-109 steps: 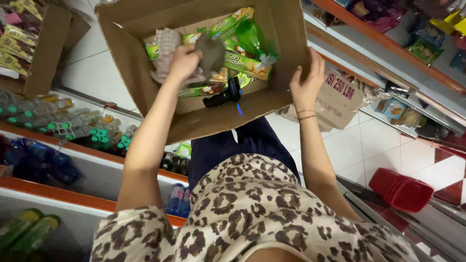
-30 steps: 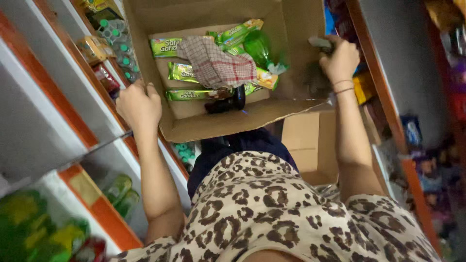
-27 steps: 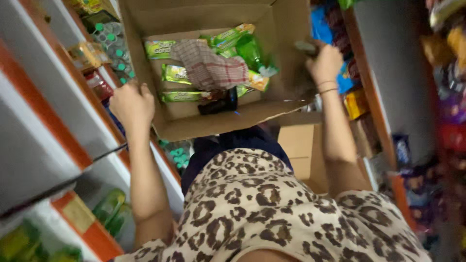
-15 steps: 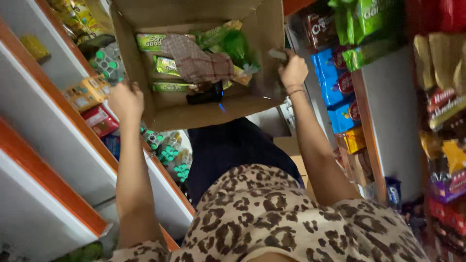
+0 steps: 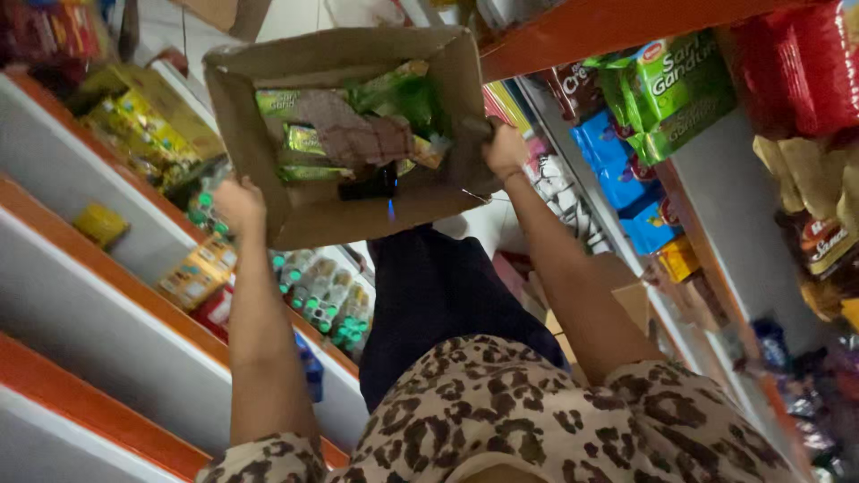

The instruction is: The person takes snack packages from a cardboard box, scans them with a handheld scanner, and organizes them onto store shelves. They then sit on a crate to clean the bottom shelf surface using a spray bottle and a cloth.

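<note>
I hold an open cardboard box (image 5: 313,215) out in front of me with both hands. My left hand (image 5: 238,202) grips its left wall and my right hand (image 5: 505,148) grips its right wall. Inside lie several green snack packets (image 5: 403,89), a checked cloth (image 5: 353,139) and a small black device (image 5: 369,184). The box hangs in the aisle between two shelf units.
White shelves with orange edges (image 5: 98,268) run along the left, holding yellow packets (image 5: 134,116) and small bottles with green caps (image 5: 327,300). On the right, shelves carry green bags (image 5: 667,94), blue packs (image 5: 626,179) and red packs (image 5: 819,63). A cardboard box (image 5: 626,304) stands on the floor below.
The box has stayed in both hands while the view swung; it now sits higher and further left, and the right-hand shelves of green, blue and red packs have come closer.
</note>
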